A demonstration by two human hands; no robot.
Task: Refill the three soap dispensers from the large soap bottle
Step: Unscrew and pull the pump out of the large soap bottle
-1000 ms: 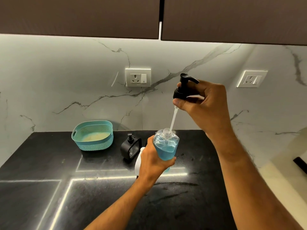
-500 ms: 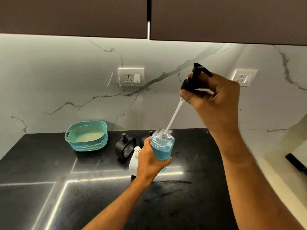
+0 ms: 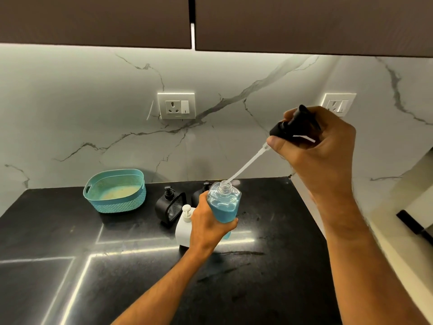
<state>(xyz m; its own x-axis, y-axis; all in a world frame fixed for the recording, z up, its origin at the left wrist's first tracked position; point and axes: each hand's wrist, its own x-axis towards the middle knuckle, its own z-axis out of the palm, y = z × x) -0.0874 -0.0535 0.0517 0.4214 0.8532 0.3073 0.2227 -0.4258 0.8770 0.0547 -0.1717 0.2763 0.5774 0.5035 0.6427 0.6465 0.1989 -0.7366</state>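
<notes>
My left hand (image 3: 206,228) grips a clear bottle of blue soap (image 3: 223,202) above the black counter, its neck uncapped. My right hand (image 3: 314,148) holds the black pump head (image 3: 289,126) up and to the right; its white dip tube (image 3: 246,166) slants down, the tip just at the bottle's mouth. A black dispenser (image 3: 169,206) stands behind on the left, a white dispenser (image 3: 185,225) sits right beside my left hand, and another black dispenser (image 3: 199,194) is mostly hidden behind the bottle.
A teal perforated basket (image 3: 114,191) sits at the back left of the black counter (image 3: 70,266). Marble backsplash carries two wall sockets (image 3: 176,106). Dark cabinets hang overhead. The counter's right edge meets a pale wall with a black handle (image 3: 414,226).
My right hand has drawn the pump head further up and right, tilting the tube until only its tip is at the bottle mouth. The view has shifted slightly right.
</notes>
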